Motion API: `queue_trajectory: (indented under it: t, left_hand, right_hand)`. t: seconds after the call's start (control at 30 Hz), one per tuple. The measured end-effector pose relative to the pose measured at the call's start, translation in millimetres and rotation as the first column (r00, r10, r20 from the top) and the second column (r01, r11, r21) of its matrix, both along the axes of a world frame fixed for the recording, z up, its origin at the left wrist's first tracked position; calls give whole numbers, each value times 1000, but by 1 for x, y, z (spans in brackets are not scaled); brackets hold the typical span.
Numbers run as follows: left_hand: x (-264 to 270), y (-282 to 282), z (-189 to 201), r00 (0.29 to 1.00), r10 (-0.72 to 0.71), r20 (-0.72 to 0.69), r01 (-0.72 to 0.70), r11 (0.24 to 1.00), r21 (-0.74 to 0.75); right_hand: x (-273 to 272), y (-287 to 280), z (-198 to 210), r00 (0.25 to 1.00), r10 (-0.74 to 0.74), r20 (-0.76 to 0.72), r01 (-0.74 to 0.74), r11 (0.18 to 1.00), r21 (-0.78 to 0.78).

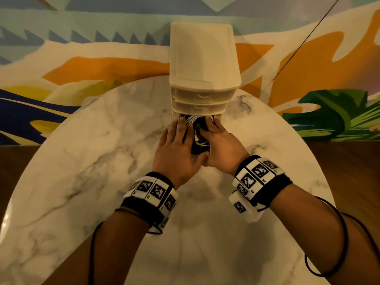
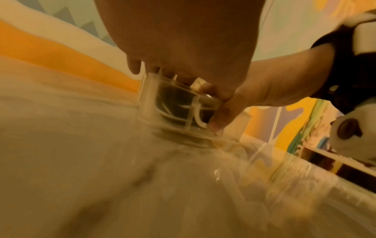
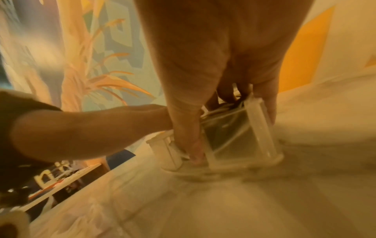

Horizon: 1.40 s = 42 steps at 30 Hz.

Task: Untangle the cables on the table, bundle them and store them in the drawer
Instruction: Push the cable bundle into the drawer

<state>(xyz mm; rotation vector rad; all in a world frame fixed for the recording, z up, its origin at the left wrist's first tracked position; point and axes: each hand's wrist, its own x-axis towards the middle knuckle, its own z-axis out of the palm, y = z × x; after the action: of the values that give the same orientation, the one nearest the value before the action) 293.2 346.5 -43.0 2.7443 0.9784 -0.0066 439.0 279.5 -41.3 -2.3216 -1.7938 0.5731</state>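
A small cream drawer unit stands at the far side of the round marble table. Its bottom clear drawer is pulled out toward me, with black and white cables lying inside. My left hand lies with straight fingers along the drawer's left rim. My right hand grips the right side: its thumb presses the drawer front, its fingers reach over the right wall. The two hands touch at the thumbs, hiding most of the drawer in the head view.
The two upper drawers of the unit are closed. A painted mural wall rises right behind the table. A thin dark cord runs diagonally across the wall at the right. Dark wooden floor shows beside the table.
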Motion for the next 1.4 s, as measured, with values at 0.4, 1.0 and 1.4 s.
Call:
queue_trajectory:
  t: [0.4,1.0,1.4]
  left_hand:
    - [-12,-6,-18,999,-45,26,45,999,13]
    - [8,24,-1,996,46,74,-54,991,119]
    - [24,17,-7,991,43,130,-59,991,118]
  right_hand:
    - [0,-45,-28,994,-107,1,101,941,322]
    - [2,-11,-14,987,-140,83,98,917,387]
    - [-3,21,-7,931,-344,-123,365,855,369]
